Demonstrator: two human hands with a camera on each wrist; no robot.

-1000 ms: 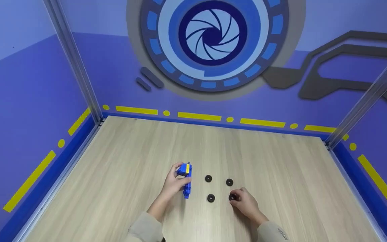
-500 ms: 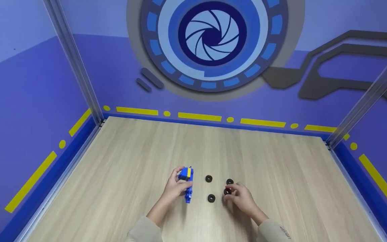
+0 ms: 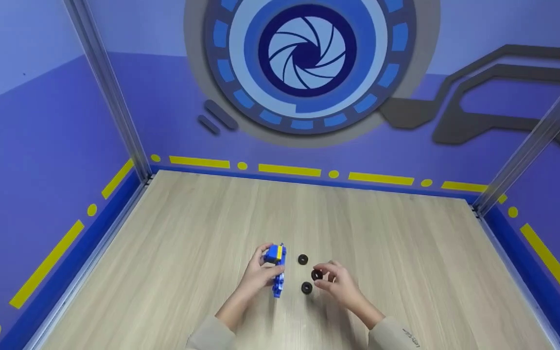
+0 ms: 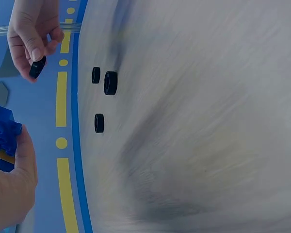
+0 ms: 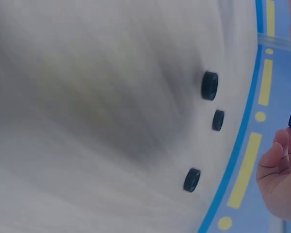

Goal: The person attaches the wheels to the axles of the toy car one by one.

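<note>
My left hand [image 3: 256, 276] grips a blue toy vehicle body [image 3: 273, 253] with a yellow stripe, raised above the table and turned on end. In the left wrist view, blue bumps show on this body [image 4: 4, 130] beyond the fingers. Between thumb and fingertips, my right hand [image 3: 344, 286] pinches a small black toy wheel [image 4: 37, 67], also lifted off the table. Two more black wheels, one farther [image 3: 299, 259] and one nearer [image 3: 303, 288], lie between the hands. A third loose wheel [image 5: 192, 180] shows in the wrist views; the right hand hides it from the head view.
The light wood tabletop [image 3: 202, 218] runs back to a blue wall [image 3: 163, 107] with yellow dashes. Metal posts, left [image 3: 110, 92] and right [image 3: 528, 141], stand at the back corners.
My right hand has lifted one wheel off the table and carried it left toward the toy body. My left hand has shifted slightly right and nearer, still gripping the body.
</note>
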